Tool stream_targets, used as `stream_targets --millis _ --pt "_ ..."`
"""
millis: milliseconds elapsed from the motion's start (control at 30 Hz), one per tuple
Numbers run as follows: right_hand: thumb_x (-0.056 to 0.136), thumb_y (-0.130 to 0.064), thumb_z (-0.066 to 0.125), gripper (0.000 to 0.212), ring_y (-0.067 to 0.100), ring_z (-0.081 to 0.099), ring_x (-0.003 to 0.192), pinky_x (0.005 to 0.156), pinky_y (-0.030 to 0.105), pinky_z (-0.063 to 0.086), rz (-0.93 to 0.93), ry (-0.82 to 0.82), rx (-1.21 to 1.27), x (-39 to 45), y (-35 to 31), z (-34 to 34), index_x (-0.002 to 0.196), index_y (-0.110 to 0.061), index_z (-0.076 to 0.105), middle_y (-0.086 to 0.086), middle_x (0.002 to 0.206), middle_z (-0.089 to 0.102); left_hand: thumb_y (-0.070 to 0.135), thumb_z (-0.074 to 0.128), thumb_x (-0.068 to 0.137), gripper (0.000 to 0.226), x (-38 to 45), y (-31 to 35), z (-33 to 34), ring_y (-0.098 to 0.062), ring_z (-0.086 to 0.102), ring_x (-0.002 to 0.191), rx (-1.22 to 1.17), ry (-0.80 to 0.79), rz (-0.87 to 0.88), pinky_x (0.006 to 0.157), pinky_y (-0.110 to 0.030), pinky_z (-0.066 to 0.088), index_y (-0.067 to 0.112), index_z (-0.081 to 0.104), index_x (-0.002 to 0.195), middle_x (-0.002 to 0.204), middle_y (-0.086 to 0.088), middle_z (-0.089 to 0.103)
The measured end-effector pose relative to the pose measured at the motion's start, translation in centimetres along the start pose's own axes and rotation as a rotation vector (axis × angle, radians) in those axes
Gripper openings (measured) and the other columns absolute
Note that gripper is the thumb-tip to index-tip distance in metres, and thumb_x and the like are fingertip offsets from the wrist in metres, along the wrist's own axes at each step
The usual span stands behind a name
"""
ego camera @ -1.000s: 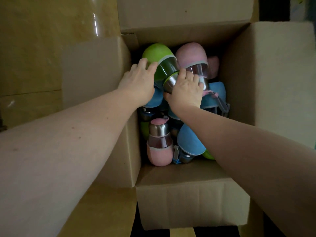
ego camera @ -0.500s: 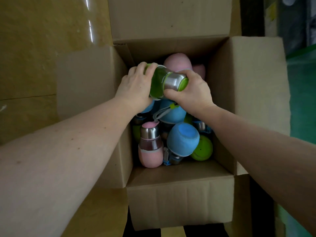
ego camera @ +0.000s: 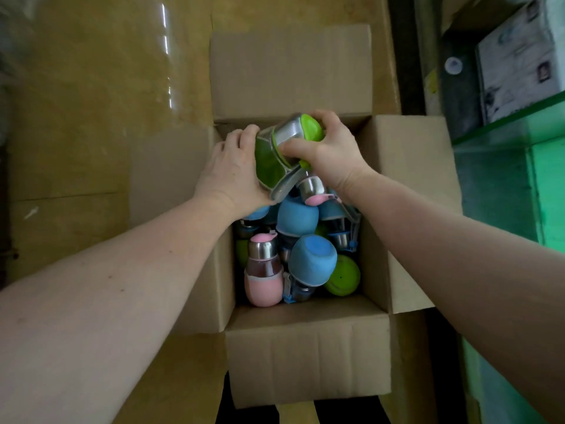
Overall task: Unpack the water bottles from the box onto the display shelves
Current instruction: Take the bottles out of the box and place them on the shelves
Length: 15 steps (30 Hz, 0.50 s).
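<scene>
Nearest to me, the near flap of the cardboard box (ego camera: 308, 359) folds outward and down, and both my bare forearms reach over it into the opening.

Inside the box, close to the near wall, I note a pink bottle (ego camera: 263, 270) with a steel collar and pink cap, lying against the left side. Beside it sits a blue bottle (ego camera: 312, 260), base towards me, and to its right a green bottle base (ego camera: 342, 280) against the right wall. Further in lie more blue bottles, and a second pink-capped one (ego camera: 313, 191) just under my right hand. The pile is loose; bottles touch and overlap.

Above the pile, at the far half of the opening, I hold a green bottle (ego camera: 272, 160) tilted, cap end up and to the right. My left hand (ego camera: 232, 172) wraps its lower body, fingers curled round the far side, palm against the near side. My right hand (ego camera: 330, 151) grips the steel collar and green cap, thumb pressed on the collar, fingers curled over the cap.

Beyond, the far flap stands up against a tan surface. To the far right I see a green glass shelf (ego camera: 507, 130) with a pale carton (ego camera: 516, 62) above it.
</scene>
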State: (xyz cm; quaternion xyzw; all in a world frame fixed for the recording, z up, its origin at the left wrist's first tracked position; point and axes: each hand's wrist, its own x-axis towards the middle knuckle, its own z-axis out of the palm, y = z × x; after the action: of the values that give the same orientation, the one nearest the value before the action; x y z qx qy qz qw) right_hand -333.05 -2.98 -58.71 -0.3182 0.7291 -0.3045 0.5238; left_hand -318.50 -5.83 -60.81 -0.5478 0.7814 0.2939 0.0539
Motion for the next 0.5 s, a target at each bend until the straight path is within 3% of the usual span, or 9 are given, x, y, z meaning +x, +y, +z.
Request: stream_targets --millis 167,233,333,500 --pt "0.074 -0.029 0.075 0.064 0.015 0.060 0.103 0.095 0.038 0.049 -0.081 0.076 0.043 -2.7 -4.4 -0.8 0.130 -0.021 0.045 -0.004 0.108 0.060 0.045 0.081 0.054 0.089 -2.5 3.0 -3.9 -0.027 0.048 0.117 -0.185 0.074 -0.093 0.094 -0.037 0.040 0.017 0.038 0.127 0.126 -0.008 0.049" --pt "0.073 -0.031 0.076 0.066 0.016 0.059 0.106 0.096 0.039 0.049 -0.099 0.087 0.067 -3.9 -6.4 -1.4 0.131 -0.020 0.046 -0.002 0.111 0.061 0.047 0.081 0.051 0.083 -3.5 4.3 -5.7 -0.026 0.052 0.111 -0.262 0.088 -0.123 0.089 -0.037 0.046 0.020 0.042 0.119 0.118 -0.005 0.053" --pt "0.067 -0.038 0.079 0.074 0.018 0.060 0.108 0.096 0.041 0.049 -0.140 0.068 0.065 -5.9 -10.2 -2.8 0.131 -0.017 0.048 -0.001 0.114 0.063 0.052 0.080 0.050 0.090 -4.9 6.7 -9.4 -0.023 0.053 0.112 -0.322 0.082 -0.186 0.090 -0.037 0.048 0.021 0.039 0.124 0.120 -0.001 0.054" --pt "0.072 -0.031 0.078 0.063 0.013 0.059 0.103 0.093 0.032 0.050 -0.229 0.004 0.014 -9.7 -18.3 -6.6 0.127 -0.019 0.048 -0.008 0.103 0.061 0.045 0.082 0.057 0.084 -7.1 10.8 -17.6 -0.016 0.053 0.104 -0.436 0.117 -0.133 0.080 -0.028 0.042 0.021 0.040 0.125 0.110 0.005 0.051"
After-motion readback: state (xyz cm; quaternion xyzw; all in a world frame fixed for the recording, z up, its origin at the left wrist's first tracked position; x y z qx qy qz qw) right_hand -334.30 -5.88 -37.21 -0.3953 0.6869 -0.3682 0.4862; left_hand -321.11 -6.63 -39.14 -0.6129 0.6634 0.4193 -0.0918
